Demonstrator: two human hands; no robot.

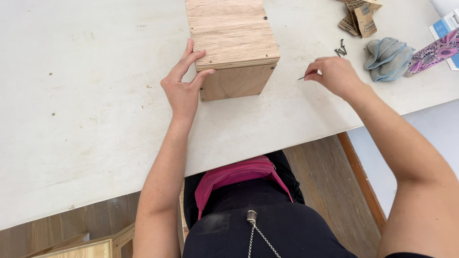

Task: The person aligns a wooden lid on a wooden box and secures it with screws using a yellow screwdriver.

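Observation:
A plywood box (233, 45) stands on a white worktable (86, 110). My left hand (184, 83) rests against the box's left near corner, fingers on its side and thumb on the front face. To the right of the box, my right hand (334, 74) pinches a thin dark nail (302, 78) between fingertips, just above the tabletop. A few loose dark nails (341, 49) lie on the table beyond that hand.
A folded grey-blue cloth (388, 58) lies at the right, beside a patterned pink pouch (434, 53) and a blue-white booklet (445, 26). Torn brown cardboard packaging (361, 16) sits at the top right. The table's near edge runs diagonally above my lap; wood floor below.

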